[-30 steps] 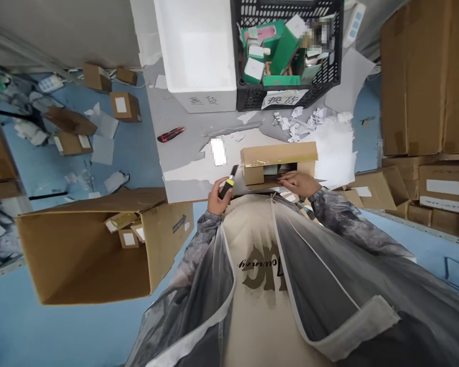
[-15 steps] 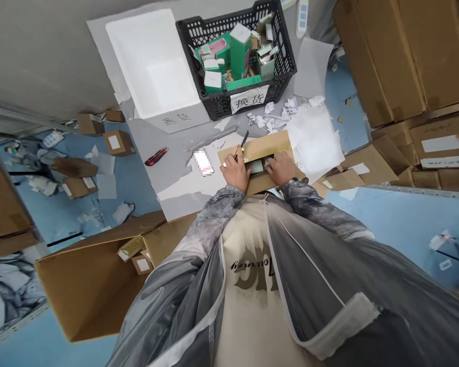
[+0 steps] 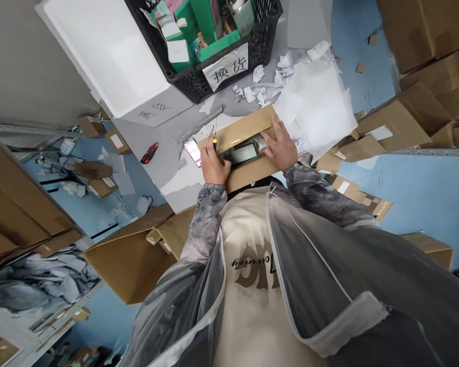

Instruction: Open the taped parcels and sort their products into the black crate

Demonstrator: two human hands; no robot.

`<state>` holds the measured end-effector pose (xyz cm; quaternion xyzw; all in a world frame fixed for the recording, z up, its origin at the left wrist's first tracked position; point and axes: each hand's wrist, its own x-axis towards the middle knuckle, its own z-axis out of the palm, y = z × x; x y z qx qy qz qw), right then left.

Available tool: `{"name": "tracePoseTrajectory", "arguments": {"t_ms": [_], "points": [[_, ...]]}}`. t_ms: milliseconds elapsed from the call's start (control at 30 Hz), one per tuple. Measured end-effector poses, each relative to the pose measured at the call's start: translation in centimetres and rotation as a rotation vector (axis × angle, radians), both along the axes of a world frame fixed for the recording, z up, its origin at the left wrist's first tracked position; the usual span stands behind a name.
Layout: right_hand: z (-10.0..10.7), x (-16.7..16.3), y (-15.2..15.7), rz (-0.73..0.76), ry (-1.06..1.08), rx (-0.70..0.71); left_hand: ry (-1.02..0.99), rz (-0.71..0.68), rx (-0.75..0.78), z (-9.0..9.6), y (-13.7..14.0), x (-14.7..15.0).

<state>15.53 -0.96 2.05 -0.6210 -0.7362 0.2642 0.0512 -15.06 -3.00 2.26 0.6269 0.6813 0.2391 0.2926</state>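
Observation:
A small cardboard box (image 3: 248,172) lies at the table's near edge, its flaps (image 3: 248,127) parted. Through the gap a pale green-grey box (image 3: 245,153) shows inside, beside some clear plastic. My left hand (image 3: 214,165) is at the box's left end, closed around a thin utility knife (image 3: 214,140) with a black blade and yellow collar that points away from me. My right hand (image 3: 282,148) grips the right end, fingers over the flap and thumb at the opening. A lit phone (image 3: 193,152) lies just left of my left hand.
Behind the box stand a black crate (image 3: 263,46) of green cartons and a white foam box (image 3: 118,56). A red-and-black cutter (image 3: 149,153) lies on the left. Crumpled paper (image 3: 258,74) and white foam sheets (image 3: 313,107) lie on the right. A large open carton (image 3: 126,265) stands below left.
The opening between the flaps is wider, and more of the box inside shows. My right hand has moved outward to the flap's right end. The view has shifted and turned.

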Motion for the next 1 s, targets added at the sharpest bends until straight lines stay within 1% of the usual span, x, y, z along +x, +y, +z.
{"name": "tracePoseTrajectory", "arguments": {"t_ms": [100, 200, 267, 367, 433, 500, 600, 667, 733, 767, 833, 867, 900, 933, 1000], "points": [[0.6, -0.3, -0.3, -0.005, -0.014, -0.017, -0.015, 0.050, 0.014, 0.1, -0.3, -0.3], [1.3, -0.3, -0.5, -0.030, -0.046, -0.043, -0.060, 0.146, 0.011, -0.1, -0.4, -0.6], [1.5, 0.0, -0.3, -0.118, -0.089, -0.049, -0.111, 0.249, 0.024, -0.6, -0.5, -1.0], [1.4, 1.0, 0.6, -0.298, -0.135, -0.033, -0.210, 0.430, 0.078, -1.5, -0.7, -2.5], [1.3, 1.5, 1.2, -0.328, -0.102, -0.005, -0.261, 0.535, 0.107, -1.8, -1.0, -4.0], [1.1, 1.7, 1.4, -0.286, -0.048, 0.030, -0.276, 0.595, 0.103, -1.7, -1.6, -5.6], [0.7, 1.8, 0.9, -0.220, -0.041, 0.043, -0.267, 0.594, 0.050, -1.1, -3.1, -7.2], [0.3, 1.9, 0.3, -0.206, -0.063, 0.059, -0.287, 0.575, 0.012, -0.9, -4.3, -7.3], [-0.1, 2.3, -0.3, -0.198, -0.063, 0.119, -0.337, 0.582, -0.012, -1.0, -5.3, -6.8], [-0.3, 2.6, -0.6, -0.195, -0.051, 0.156, -0.373, 0.609, -0.017, -1.1, -5.6, -6.4], [-0.5, 3.2, -1.0, -0.186, -0.009, 0.208, -0.454, 0.725, -0.047, -1.5, -6.2, -5.8], [-0.5, 3.4, -1.1, -0.183, 0.017, 0.218, -0.475, 0.793, -0.088, -1.6, -6.4, -5.6], [-0.5, 3.7, -1.2, -0.183, 0.041, 0.218, -0.465, 0.816, -0.152, -1.7, -6.7, -5.5], [-0.5, 3.9, -1.3, -0.187, 0.061, 0.210, -0.430, 0.786, -0.226, -1.7, -7.0, -5.5], [-0.4, 4.1, -1.2, -0.204, 0.092, 0.191, -0.328, 0.605, -0.349, -1.4, -7.8, -5.7]]}}
